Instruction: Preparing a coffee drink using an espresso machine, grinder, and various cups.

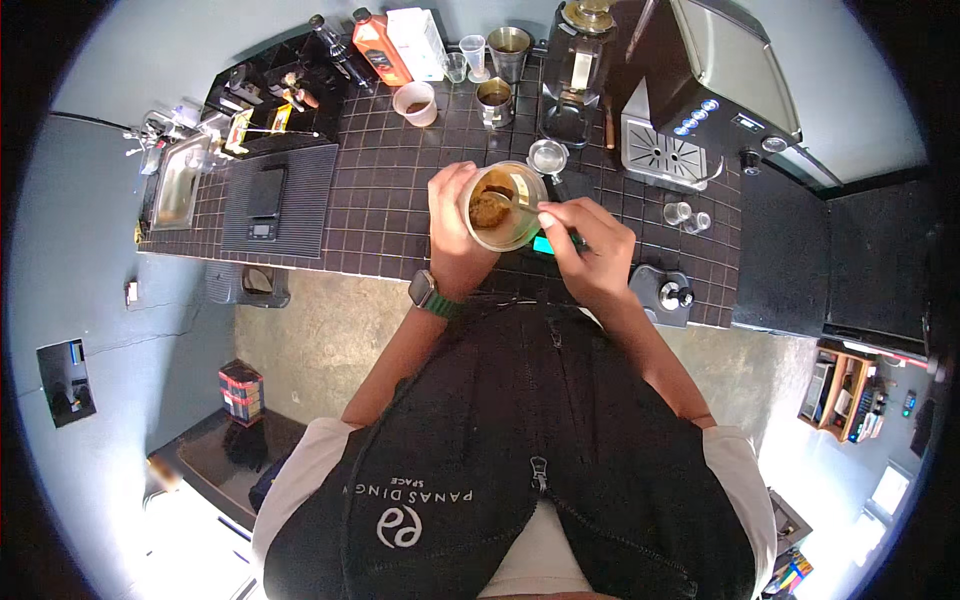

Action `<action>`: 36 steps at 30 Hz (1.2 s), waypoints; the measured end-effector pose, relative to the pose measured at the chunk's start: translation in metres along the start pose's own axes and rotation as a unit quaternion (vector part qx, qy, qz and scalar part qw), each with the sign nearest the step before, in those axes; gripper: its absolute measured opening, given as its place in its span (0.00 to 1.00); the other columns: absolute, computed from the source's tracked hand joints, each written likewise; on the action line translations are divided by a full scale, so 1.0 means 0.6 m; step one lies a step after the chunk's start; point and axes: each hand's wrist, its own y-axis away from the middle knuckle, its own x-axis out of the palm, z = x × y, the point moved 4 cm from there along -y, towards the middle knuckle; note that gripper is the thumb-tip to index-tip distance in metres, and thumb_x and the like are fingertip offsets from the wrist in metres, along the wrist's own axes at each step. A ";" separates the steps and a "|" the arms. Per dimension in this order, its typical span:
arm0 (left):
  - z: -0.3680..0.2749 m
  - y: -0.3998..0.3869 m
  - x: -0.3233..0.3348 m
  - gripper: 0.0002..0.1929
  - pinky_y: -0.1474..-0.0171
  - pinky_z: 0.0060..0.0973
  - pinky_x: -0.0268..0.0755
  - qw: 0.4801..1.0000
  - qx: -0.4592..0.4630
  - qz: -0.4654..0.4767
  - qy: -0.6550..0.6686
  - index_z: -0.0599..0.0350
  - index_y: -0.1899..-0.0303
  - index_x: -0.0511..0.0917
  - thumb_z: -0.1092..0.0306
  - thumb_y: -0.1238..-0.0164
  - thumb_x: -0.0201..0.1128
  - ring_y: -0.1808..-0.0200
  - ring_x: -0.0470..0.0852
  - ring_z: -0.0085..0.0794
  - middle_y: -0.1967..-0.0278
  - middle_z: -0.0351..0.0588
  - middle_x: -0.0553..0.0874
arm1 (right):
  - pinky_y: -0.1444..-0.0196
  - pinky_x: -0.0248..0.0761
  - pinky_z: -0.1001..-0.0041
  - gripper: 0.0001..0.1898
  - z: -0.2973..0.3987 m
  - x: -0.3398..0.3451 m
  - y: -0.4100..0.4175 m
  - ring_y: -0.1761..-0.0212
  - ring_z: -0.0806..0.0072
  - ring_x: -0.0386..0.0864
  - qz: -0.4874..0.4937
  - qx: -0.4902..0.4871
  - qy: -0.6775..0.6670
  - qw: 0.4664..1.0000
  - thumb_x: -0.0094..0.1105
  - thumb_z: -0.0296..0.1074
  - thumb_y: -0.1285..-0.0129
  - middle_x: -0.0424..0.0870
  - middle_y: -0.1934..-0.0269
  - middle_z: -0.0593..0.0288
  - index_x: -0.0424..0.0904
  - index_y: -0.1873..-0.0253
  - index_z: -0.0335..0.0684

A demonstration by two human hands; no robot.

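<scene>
My left hand (456, 236) is wrapped around the side of a clear plastic tub (516, 234), tilted so that its inside shows. Brown powder (487, 213), which looks like ground coffee, lies in it. Between the thumb and fingers of my right hand (596, 244) is the handle of a spoon (527, 208), its bowl end inside the tub. Just beyond the tub, a portafilter (548, 157) rests on the counter with its basket facing up. A lit green display (544, 245) shows below the tub's rim; the device it belongs to is mostly hidden.
The black tiled counter (375, 187) carries an espresso machine (720, 82) at right and a coffee grinder (576, 67) behind. A steel pitcher (493, 105) and white cup (415, 103) stand at the back. Small glasses (677, 213), a tamper (670, 295) and a scale (267, 202) sit sideways.
</scene>
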 end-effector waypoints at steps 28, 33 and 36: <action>0.100 -0.052 0.117 0.45 0.33 0.35 0.73 0.928 -0.167 0.225 0.246 0.63 0.33 0.63 0.73 0.52 0.83 0.37 0.80 0.38 0.40 0.54 0.78 | 0.75 0.69 0.81 0.06 -0.127 0.007 -0.019 0.75 0.83 0.78 -0.190 0.341 -0.274 0.879 0.62 0.27 0.29 0.85 0.71 0.61 0.86 0.57 0.30; 0.110 -0.077 0.141 0.45 0.33 0.35 0.73 0.934 -0.124 0.200 0.270 0.64 0.32 0.60 0.75 0.50 0.81 0.37 0.80 0.35 0.39 0.53 0.79 | 0.74 0.67 0.80 0.08 -0.123 -0.014 -0.052 0.75 0.82 0.76 -0.203 0.327 -0.259 0.886 0.62 0.29 0.28 0.84 0.70 0.62 0.86 0.54 0.30; 0.113 -0.074 0.148 0.45 0.33 0.34 0.72 0.924 -0.128 0.194 0.303 0.65 0.32 0.60 0.74 0.48 0.81 0.37 0.80 0.36 0.39 0.54 0.78 | 0.73 0.68 0.81 0.08 -0.136 -0.022 -0.054 0.74 0.82 0.76 -0.232 0.332 -0.261 0.876 0.63 0.29 0.29 0.85 0.70 0.61 0.86 0.54 0.31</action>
